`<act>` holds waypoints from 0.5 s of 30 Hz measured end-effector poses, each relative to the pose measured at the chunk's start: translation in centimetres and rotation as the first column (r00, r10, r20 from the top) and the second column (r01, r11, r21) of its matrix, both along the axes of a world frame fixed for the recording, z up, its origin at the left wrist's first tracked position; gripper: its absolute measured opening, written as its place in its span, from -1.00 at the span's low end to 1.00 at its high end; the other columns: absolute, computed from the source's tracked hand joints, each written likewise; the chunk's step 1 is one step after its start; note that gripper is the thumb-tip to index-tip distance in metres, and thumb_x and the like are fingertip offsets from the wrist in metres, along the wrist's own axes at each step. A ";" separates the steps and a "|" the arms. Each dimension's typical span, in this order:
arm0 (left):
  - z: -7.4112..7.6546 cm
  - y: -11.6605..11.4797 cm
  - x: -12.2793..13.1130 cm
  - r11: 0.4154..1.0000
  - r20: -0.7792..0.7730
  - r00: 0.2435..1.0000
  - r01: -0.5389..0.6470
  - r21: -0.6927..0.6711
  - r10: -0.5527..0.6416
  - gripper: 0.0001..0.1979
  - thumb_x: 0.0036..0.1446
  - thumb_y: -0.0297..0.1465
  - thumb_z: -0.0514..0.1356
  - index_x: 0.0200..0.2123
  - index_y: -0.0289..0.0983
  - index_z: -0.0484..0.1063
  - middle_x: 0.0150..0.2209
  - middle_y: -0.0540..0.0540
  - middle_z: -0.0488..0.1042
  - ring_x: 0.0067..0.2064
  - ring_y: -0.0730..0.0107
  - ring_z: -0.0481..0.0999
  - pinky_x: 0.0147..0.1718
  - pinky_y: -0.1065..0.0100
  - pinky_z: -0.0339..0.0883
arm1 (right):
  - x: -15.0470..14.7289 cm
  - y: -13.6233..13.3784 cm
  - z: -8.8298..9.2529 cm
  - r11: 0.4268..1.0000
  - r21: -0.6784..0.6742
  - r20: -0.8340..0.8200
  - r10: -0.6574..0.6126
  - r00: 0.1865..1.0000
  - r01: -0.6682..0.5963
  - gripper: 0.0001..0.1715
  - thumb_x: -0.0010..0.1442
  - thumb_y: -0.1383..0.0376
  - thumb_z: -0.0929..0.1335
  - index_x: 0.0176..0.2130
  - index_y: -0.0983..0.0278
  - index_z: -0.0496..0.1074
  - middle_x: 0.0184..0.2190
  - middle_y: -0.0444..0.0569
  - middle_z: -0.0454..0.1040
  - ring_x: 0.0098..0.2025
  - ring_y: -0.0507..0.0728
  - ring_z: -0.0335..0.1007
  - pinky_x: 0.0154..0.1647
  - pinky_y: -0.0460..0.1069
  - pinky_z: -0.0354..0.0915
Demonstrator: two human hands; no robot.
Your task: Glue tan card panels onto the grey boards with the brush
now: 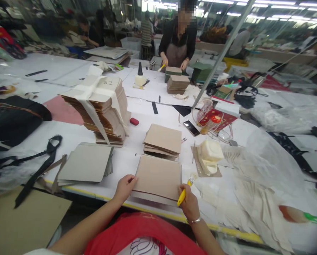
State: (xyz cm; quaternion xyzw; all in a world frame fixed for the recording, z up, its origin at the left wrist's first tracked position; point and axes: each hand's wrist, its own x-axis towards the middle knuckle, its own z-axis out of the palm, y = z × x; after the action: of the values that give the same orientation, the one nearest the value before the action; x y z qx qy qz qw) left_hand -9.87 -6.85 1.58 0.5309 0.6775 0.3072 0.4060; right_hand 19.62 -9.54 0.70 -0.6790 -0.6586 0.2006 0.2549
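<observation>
Beige board (pixel 158 177) at the tabletop's (pixel 124 159) near edge | left fingers (pixel 130 180) pinched on board's left edge | right fingers (pixel 184 188) clamped round yellow-handled brush (pixel 181 198), beside board's right edge | brush's long axis slants forward-right, bristles foremost

The left hand (pixel 125 187) holds the left edge of a tan board (pixel 158 177). The right hand (pixel 188 202) grips a yellow brush (pixel 183 197) by the board's right edge. More tan boards (pixel 163 138) sit just behind on the white bench (pixel 126 161). Grey boards (pixel 85 163) lie left, near a tall tied pile (pixel 108 101).
</observation>
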 end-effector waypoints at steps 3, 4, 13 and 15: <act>-0.6 0.6 -0.2 1.000 -0.091 0.996 0.025 -0.009 -0.026 -0.67 0.01 -0.16 0.05 -0.56 -0.28 0.37 -0.56 0.01 0.39 -0.46 0.41 0.35 -0.46 0.44 0.17 | -0.3 0.3 -0.6 1.000 -0.021 0.035 -0.003 0.999 0.004 -0.66 0.20 0.11 0.11 -0.26 0.30 0.27 -0.60 -0.09 0.38 -0.60 0.06 0.30 -0.55 -0.08 0.15; -0.7 0.9 -0.2 0.999 -0.096 0.995 0.026 -0.024 -0.028 -0.67 0.01 -0.16 0.05 -0.58 -0.28 0.36 -0.59 0.02 0.37 -0.48 0.42 0.33 -0.48 0.44 0.15 | -0.3 0.4 -0.6 1.000 -0.025 0.048 -0.006 0.999 0.007 -0.64 0.20 0.11 0.11 -0.26 0.30 0.28 -0.60 -0.08 0.38 -0.60 0.06 0.30 -0.56 -0.08 0.15; -1.5 1.7 -0.8 0.995 -0.012 1.000 0.008 -0.103 -0.010 -0.68 -0.06 -0.16 0.08 -0.65 -0.28 0.27 -0.65 0.06 0.26 -0.53 0.46 0.25 -0.51 0.46 0.08 | -0.7 1.4 -0.8 0.999 -0.030 0.197 0.036 0.980 -0.031 -0.67 0.20 0.20 0.10 -0.22 0.33 0.29 -0.55 -0.03 0.42 -0.54 0.07 0.34 -0.53 -0.09 0.14; -1.7 1.8 -0.9 0.993 0.002 1.000 0.019 -0.114 -0.019 -0.66 -0.07 -0.14 0.09 -0.66 -0.28 0.27 -0.66 0.06 0.26 -0.54 0.47 0.23 -0.52 0.46 0.08 | -0.8 1.4 -0.6 0.998 -0.061 0.236 0.040 0.971 -0.026 -0.72 0.19 0.25 0.10 -0.23 0.32 0.29 -0.54 -0.05 0.42 -0.52 0.06 0.34 -0.52 -0.09 0.12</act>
State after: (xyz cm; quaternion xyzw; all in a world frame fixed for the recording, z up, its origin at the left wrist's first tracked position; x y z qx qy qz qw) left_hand -10.77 -5.09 -0.09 0.5131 0.6888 0.2642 0.4387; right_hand 18.79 -8.19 0.14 -0.6941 -0.6895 0.1410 0.1514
